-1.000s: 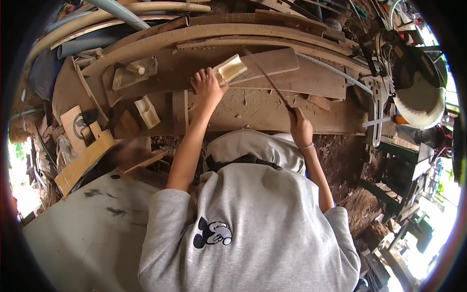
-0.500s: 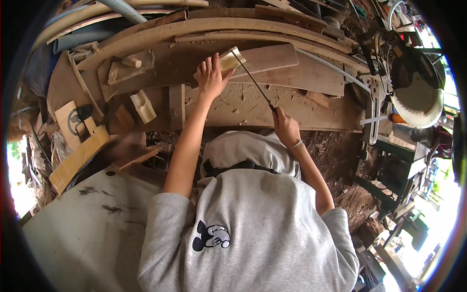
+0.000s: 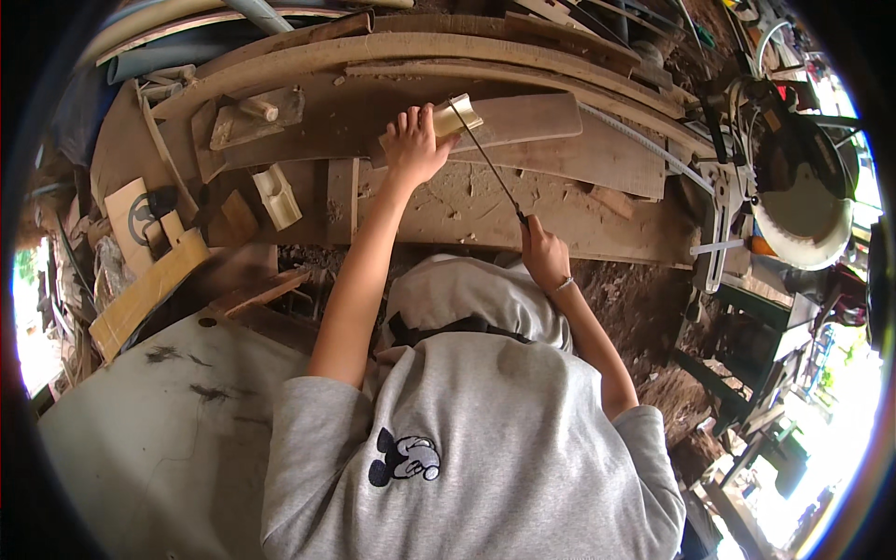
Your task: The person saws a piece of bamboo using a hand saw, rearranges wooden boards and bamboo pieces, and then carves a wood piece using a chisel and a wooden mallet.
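My left hand (image 3: 417, 149) grips a pale grooved block (image 3: 459, 114) at the end of a flat board (image 3: 532, 117) on the bench, its fingers curled over the block. My right hand (image 3: 546, 250) is closed on the dark handle of a long thin file (image 3: 487, 157), whose far end lies on the grooved face of the block. A second pale grooved piece (image 3: 277, 196) rests on the bench to the left of my left forearm.
The dusty workbench (image 3: 467, 210) holds long planks (image 3: 429, 47), a small tray with a dowel (image 3: 233, 131) and plywood offcuts (image 3: 149, 299). Pipes (image 3: 168, 61) lie at the back left, a saw machine (image 3: 803, 187) stands right, and a white panel (image 3: 131, 420) is at lower left.
Over the last second my right hand has moved left and slightly down with the file, bringing its line more across the block. My left hand has shifted slightly right.
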Available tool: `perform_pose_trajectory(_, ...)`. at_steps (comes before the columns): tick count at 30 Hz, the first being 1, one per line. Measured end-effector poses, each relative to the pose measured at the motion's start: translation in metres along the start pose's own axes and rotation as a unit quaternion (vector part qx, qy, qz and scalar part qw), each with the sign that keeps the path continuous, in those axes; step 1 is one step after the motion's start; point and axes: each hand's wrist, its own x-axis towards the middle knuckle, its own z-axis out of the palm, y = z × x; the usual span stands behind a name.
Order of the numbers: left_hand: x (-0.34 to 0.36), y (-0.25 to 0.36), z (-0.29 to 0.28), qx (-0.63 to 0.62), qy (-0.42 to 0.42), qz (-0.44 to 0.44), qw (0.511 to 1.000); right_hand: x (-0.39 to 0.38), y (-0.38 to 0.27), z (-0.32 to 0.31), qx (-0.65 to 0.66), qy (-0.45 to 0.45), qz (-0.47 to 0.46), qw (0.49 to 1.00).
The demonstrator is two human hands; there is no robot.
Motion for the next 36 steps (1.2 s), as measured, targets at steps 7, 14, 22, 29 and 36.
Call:
perform_pose_trajectory(7,0.003,-0.001,-0.002,-0.025,-0.035,-0.006,0.999,0.007,0.006,0.001,-0.007,-0.014,0.006,1.000)
perform_pose_trajectory(14,0.004,-0.004,-0.002,-0.034,-0.044,-0.011,0.998,0.009,-0.007,-0.009,-0.003,-0.010,0.013,1.000)
perform_pose_trajectory(22,0.009,-0.006,-0.006,-0.032,-0.060,-0.009,0.998,0.014,-0.020,-0.023,-0.049,0.002,0.019,0.999)
perform_pose_trajectory(29,0.007,-0.001,-0.011,-0.025,-0.048,-0.006,0.999,0.011,0.013,0.017,0.012,0.086,-0.005,0.996)
perform_pose_trajectory(36,0.002,-0.006,-0.002,-0.017,0.022,-0.001,1.000,0.049,-0.016,0.001,-0.016,0.088,-0.004,0.996)
